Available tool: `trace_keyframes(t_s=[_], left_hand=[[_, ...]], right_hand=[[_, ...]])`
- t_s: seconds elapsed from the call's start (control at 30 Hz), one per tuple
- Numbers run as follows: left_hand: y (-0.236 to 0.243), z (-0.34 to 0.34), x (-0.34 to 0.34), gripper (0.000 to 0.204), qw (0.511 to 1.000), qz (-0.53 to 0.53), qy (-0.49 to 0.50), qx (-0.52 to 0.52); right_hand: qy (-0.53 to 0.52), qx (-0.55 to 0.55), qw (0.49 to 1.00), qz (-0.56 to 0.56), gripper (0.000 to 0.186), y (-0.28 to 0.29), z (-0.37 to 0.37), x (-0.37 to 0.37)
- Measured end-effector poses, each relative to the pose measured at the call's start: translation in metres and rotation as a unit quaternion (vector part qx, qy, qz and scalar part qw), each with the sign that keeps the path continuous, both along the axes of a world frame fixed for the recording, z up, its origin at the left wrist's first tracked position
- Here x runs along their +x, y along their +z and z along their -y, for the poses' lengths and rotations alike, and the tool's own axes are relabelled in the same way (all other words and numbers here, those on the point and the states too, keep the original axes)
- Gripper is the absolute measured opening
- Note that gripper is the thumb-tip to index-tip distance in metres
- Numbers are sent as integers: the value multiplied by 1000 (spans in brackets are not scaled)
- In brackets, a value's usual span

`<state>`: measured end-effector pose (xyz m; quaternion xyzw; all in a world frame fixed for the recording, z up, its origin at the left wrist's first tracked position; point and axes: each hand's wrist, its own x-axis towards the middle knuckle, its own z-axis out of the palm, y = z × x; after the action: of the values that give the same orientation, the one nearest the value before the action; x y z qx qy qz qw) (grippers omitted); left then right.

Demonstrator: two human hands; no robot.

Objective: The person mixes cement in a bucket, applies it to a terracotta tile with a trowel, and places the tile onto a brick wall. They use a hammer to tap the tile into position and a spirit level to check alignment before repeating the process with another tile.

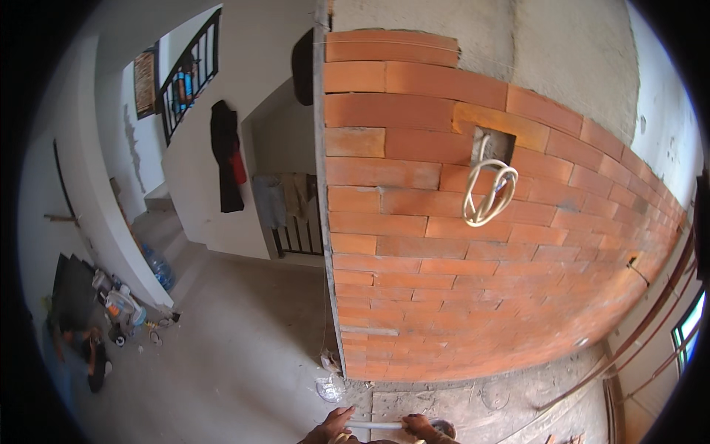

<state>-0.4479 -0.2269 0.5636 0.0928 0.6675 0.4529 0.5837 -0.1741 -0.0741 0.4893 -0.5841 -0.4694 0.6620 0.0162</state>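
The left hand (333, 425) and right hand (420, 425) each closed around one end of a white pipe (376, 425), held level, low before the brick wall (444, 259). This looked like readying the pipe; the next move called for a steady two-handed hold.

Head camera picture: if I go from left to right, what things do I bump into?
Pile of clutter on the floor → big water bottle → dark clothes hanging on the wall → brick wall → looped white cable → window.
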Motion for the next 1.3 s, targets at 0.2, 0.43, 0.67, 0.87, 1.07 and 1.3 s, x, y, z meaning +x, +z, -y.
trace_keyframes(t_s=[0.2,0.43,0.67,0.87,1.07,1.3], left_hand=[[7,-13,-3,54,938,-259,-222,-59],[-6,-11,-15,39,995,-83,6,64],[41,-45,-77,28,978,-60,112,165],[126,-82,-135,22,958,-135,64,245],[214,-133,-189,20,892,-215,-7,399],[331,-178,-216,16,753,-371,5,543]], right_hand=[[-8,54,998,-19,22,34,-1,-13],[-82,196,971,-107,19,124,-26,-36],[-168,308,882,-315,27,266,-86,-50],[-215,480,729,-438,47,410,-95,-38],[-309,640,589,-385,47,513,-109,-31],[-300,718,521,-351,49,609,-177,-10]])
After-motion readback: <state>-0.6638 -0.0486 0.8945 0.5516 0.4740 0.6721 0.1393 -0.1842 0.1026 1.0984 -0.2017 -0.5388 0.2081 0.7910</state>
